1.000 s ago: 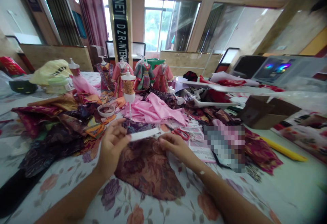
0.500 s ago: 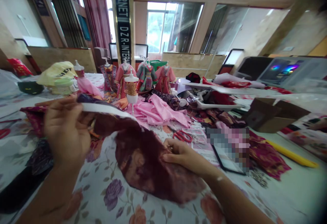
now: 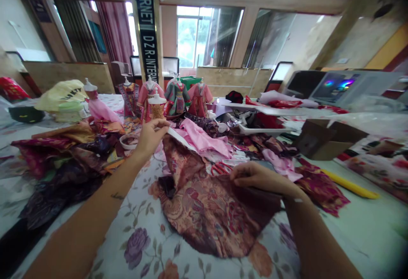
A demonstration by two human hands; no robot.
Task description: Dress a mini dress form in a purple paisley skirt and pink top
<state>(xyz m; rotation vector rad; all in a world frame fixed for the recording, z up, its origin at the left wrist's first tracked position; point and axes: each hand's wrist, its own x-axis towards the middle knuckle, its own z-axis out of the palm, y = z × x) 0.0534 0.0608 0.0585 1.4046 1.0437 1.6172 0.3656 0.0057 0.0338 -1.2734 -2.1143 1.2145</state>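
A brown-red brocade fabric piece hangs and spreads over the floral tablecloth in front of me. A white strip runs along its upper left edge. My left hand pinches the corner where that strip begins, holding it raised. On the other side, my right hand is closed on the fabric's upper right edge, fingertips pressed together. Red-handled scissors lie just behind the cloth, partly covered by it.
Small dress forms in costumes stand at the back. Crumpled fabric scraps are heaped at left, beside a tape roll. Pink cloth lies behind my hands. An open cardboard box and a yellow object are at right.
My left hand has moved right and forward with the white-edged corner. My right hand has moved right and up. The fabric now lies more spread, its patterned face showing.
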